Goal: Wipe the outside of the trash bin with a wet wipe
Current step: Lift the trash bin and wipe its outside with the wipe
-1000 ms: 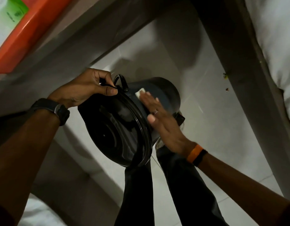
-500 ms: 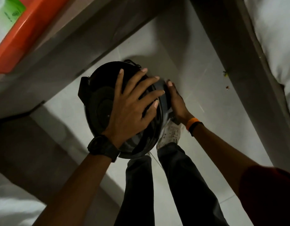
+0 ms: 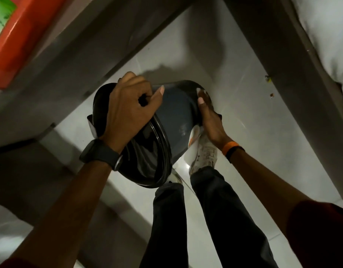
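A small round trash bin (image 3: 177,115) with a dark grey body and a glossy black lid (image 3: 147,151) is tilted above the floor, lid toward me. My left hand (image 3: 128,111) grips the lid's rim at the top, thumb along the body. My right hand (image 3: 211,120) wraps around the bin's far right side, fingers mostly hidden behind it. A small white bit of wet wipe (image 3: 200,91) shows at its fingertips, pressed against the bin.
Pale floor tiles (image 3: 253,132) lie under the bin. My legs in dark trousers (image 3: 215,219) and a white shoe (image 3: 203,157) are just below it. A grey furniture frame (image 3: 79,55) runs on the left, an orange edge (image 3: 22,33) top left, white bedding (image 3: 325,35) on the right.
My left hand went from lying flat with spread fingers on the lid to gripping the lid's rim. The bin has tilted, showing more of its grey side. My right hand stays on the far side.
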A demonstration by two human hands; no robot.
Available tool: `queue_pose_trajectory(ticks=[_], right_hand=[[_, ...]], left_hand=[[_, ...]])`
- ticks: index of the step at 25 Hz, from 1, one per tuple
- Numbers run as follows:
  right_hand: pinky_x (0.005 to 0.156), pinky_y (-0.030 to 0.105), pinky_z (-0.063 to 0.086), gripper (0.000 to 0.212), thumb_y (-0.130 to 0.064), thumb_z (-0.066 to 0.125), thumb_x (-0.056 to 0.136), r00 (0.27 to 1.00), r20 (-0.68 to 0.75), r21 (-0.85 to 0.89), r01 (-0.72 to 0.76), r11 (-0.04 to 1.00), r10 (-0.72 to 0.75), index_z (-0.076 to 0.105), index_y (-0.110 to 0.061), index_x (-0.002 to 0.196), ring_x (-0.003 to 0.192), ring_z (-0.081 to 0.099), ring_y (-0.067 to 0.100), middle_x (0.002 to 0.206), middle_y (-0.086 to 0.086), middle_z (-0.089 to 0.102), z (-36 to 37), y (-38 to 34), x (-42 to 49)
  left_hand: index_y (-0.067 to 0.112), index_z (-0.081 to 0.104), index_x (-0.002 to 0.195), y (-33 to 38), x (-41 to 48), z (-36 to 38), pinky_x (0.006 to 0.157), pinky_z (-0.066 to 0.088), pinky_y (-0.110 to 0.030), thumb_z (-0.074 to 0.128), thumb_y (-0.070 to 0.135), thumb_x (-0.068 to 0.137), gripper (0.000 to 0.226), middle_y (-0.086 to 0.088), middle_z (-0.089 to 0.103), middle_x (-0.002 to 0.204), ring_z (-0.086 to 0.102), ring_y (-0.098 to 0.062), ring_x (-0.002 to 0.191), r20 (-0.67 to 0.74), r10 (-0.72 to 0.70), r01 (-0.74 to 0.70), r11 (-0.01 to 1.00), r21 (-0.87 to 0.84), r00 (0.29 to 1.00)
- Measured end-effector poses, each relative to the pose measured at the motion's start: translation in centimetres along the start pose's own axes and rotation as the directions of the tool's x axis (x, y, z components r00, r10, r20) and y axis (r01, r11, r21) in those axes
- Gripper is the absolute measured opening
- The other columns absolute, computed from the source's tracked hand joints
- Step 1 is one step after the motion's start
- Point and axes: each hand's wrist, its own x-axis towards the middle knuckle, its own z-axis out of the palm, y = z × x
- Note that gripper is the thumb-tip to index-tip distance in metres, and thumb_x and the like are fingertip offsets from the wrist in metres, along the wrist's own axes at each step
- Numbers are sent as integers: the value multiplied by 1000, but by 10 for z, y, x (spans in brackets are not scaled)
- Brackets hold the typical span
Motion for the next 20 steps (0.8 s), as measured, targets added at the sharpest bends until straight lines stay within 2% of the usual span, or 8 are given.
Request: queue_pose_trajectory(ticks=[3,5,7,8,11,14,16,20], right_hand=[[136,40,4,62,-62,26,105,908,155,-84,405,911,-389,9,-45,163,165,2,8,173,-22,2,31,-4,-51],[135,34,-2,70,-60,22,108,761,287,-282,647,708,-581,7,-28,168,165,-1,12,176,-12,-1,47,4,-83],[135,35,-4,76,-59,20,108,660,381,-470,741,479,-647,7,-13,168,166,-3,18,178,2,1,49,14,-88],[135,36,-5,77,-59,20,108,683,358,-551,705,446,-637,8,-11,167,165,-5,18,177,5,1,44,18,-81],[135,43,-5,75,-53,24,108,901,58,-635,366,680,-430,3,-12,167,164,-6,17,177,5,-1,12,19,-33],[135,48,0,72,-47,27,110,974,-116,-394,133,909,-193,-3,-15,167,165,-7,16,177,2,-7,-2,12,-11],[136,46,3,79,-59,27,106,936,-60,-362,304,881,-348,0,-17,168,164,-8,9,176,-6,-8,19,6,-38],[135,36,-2,79,-59,28,106,690,255,-356,719,597,-678,-1,-18,168,166,-3,19,177,-1,-4,48,11,-92]], left_hand=[[-1,42,53,-9,7,-6,72,44,-33,64,31,100,61,-15,44,49,44,-26,54,92,-68,75,995,-66,993],[-4,39,49,-11,5,-7,62,39,-23,62,40,99,70,-17,40,46,42,-30,48,145,-97,111,990,-92,985],[-3,38,47,-9,4,-7,55,31,-21,57,50,97,76,-13,36,43,35,-28,42,181,-91,111,988,-108,979],[-1,36,46,-8,3,-6,53,29,-22,55,55,96,77,-10,32,43,31,-24,41,197,-87,110,988,-109,977],[8,31,45,-8,4,-1,53,32,-30,53,62,94,76,-8,28,43,29,-21,41,217,-130,160,978,-130,967],[10,32,47,-6,9,5,55,41,-38,49,66,96,76,-8,30,43,31,-23,40,164,-210,235,959,-158,964],[14,31,47,-6,18,5,53,37,-31,46,67,97,74,-4,28,43,29,-18,40,100,-249,263,953,-153,963],[15,31,48,-10,47,3,43,25,-14,50,59,99,71,6,28,42,29,-9,36,-1,-362,354,913,-203,932]])
